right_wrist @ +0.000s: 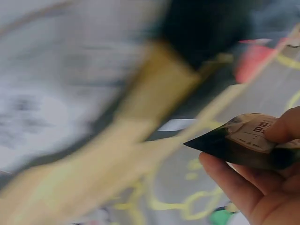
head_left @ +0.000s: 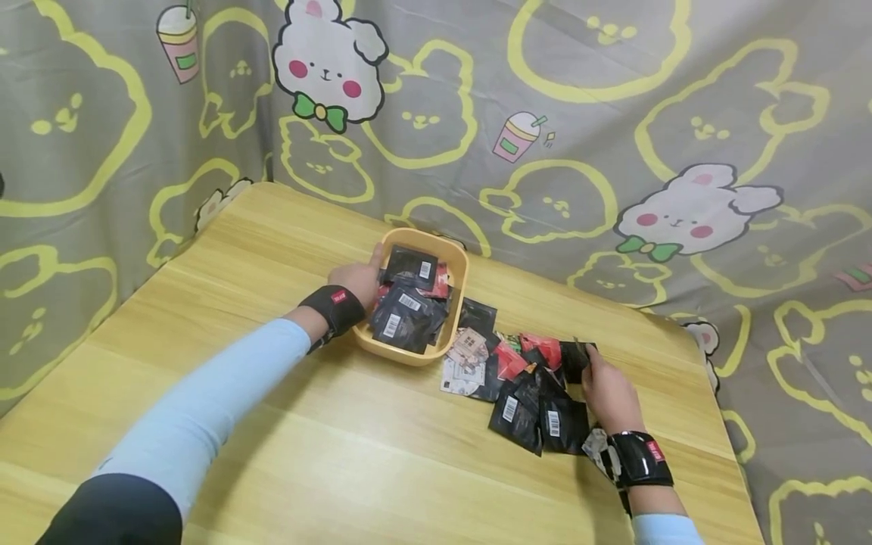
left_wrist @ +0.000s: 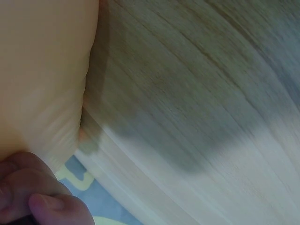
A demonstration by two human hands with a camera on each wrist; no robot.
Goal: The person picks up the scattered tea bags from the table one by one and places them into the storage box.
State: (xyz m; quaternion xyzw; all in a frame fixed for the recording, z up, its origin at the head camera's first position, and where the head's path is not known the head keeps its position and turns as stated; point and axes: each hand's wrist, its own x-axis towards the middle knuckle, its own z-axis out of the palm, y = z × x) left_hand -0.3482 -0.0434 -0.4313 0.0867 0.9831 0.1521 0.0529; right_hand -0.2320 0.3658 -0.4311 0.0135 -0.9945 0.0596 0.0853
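A yellow-orange plastic bin [head_left: 414, 356] holds several black sachets [head_left: 406, 314] with white barcode labels and a few red ones. My left hand [head_left: 356, 284] grips the bin's left side. In the left wrist view, curled fingers [left_wrist: 47, 199] lie against the bin's smooth outer wall [left_wrist: 42, 79]. To the right of the bin, a loose pile of black and red sachets [head_left: 514, 424] lies on the table. At the pile's right end my right hand [head_left: 611, 390] pinches a black sachet [right_wrist: 248, 138] with a printed pale label between thumb and fingers.
The wooden table [head_left: 306, 454] ends at the back against a grey curtain [head_left: 436, 113] with cartoon prints. Patterned flat packets [head_left: 466, 367] lie close to the bin's right wall. A small pale packet [head_left: 599, 450] is near the right wrist.
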